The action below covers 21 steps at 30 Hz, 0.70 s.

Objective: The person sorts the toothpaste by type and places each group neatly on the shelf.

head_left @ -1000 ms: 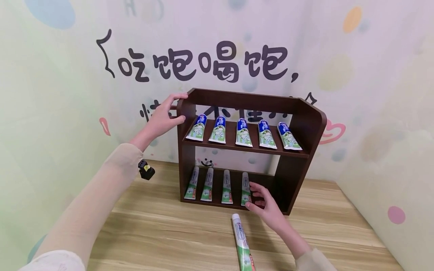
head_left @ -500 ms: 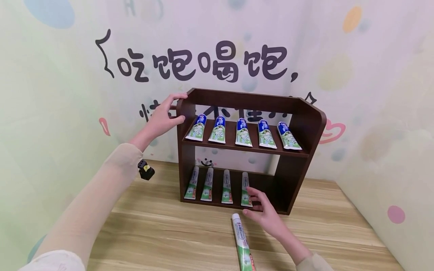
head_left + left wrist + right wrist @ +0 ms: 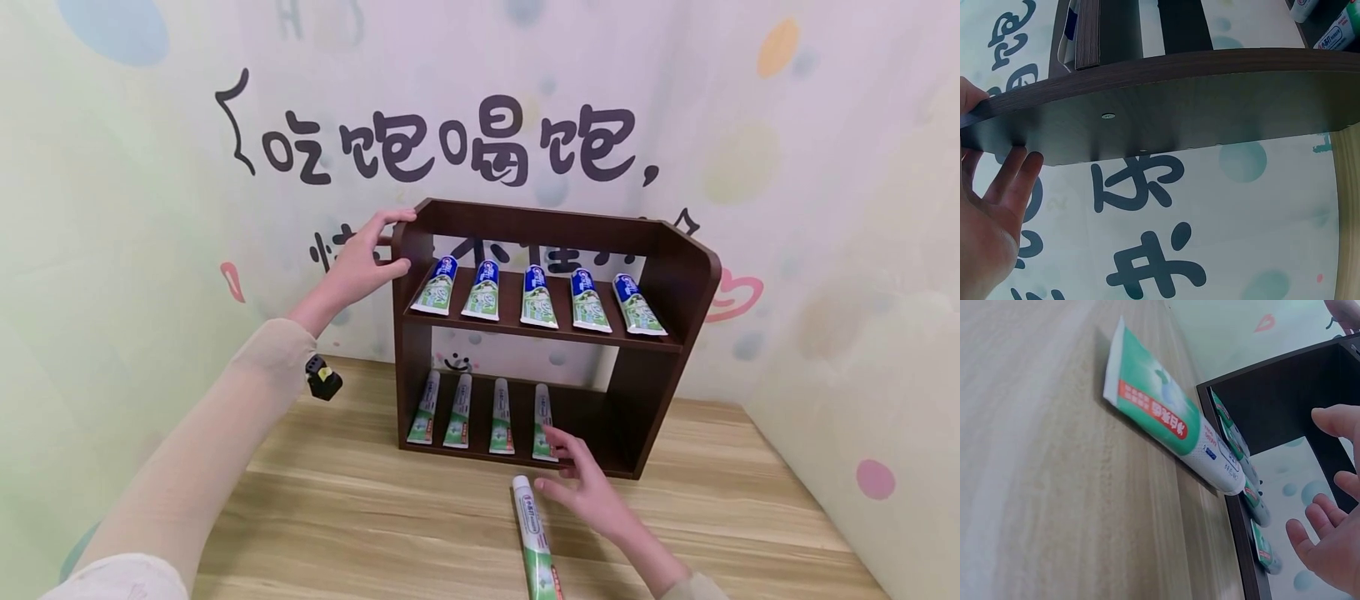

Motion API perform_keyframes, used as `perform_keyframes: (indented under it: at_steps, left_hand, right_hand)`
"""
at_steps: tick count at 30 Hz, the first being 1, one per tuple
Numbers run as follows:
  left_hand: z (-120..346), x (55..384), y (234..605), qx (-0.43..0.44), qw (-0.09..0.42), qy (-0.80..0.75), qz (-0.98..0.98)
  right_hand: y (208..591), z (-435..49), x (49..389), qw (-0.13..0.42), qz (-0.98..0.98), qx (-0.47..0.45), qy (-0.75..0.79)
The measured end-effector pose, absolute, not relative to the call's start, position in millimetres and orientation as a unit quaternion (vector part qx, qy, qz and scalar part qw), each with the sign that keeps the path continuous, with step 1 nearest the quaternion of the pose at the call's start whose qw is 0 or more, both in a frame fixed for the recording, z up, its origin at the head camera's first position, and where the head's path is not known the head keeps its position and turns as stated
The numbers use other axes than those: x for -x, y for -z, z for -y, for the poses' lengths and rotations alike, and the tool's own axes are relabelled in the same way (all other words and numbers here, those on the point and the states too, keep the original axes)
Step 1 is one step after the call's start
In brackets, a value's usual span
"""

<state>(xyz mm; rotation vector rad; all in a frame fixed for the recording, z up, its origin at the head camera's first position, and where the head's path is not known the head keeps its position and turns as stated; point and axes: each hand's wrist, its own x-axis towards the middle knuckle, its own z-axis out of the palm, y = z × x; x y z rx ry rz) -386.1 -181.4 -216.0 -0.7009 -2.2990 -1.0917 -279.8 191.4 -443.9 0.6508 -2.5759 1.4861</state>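
Note:
A dark brown two-tier shelf stands on the table. My left hand holds its upper left corner, fingers bent over the top edge and thumb on the side panel. On the upper tier lie several blue-and-green toothpaste tubes; the lower tier bears several grey-and-green ones. The rightmost lower toothpaste tube is partly covered by my right hand, whose fingers are spread and hold nothing. A loose white-and-green toothpaste tube lies on the table before the shelf, cap toward it, just left of my right hand.
The wood-grain table reaches back to a wall hung with a printed cloth. A small black object with a yellow patch sits left of the shelf. The shelf's right side panel rises beside the lower tier's right end.
My right hand has drawn back from the rightmost lower toothpaste tube, toward me and slightly left, close to the loose tube. The left hand stays on the shelf corner.

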Motion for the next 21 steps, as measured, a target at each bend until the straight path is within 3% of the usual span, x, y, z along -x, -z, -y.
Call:
perform_keyframes:
  at_steps: [10,21]
  left_hand:
    - [181,384,215,0.257,0.247,0.401,0.844]
    - [182,384,216,0.256,0.244,0.405,0.843]
  right_hand:
    - [451,-191,279,0.011,0.855,-0.211,-0.474]
    - [462,-199,282,-0.060,0.856,-0.280,-0.431]
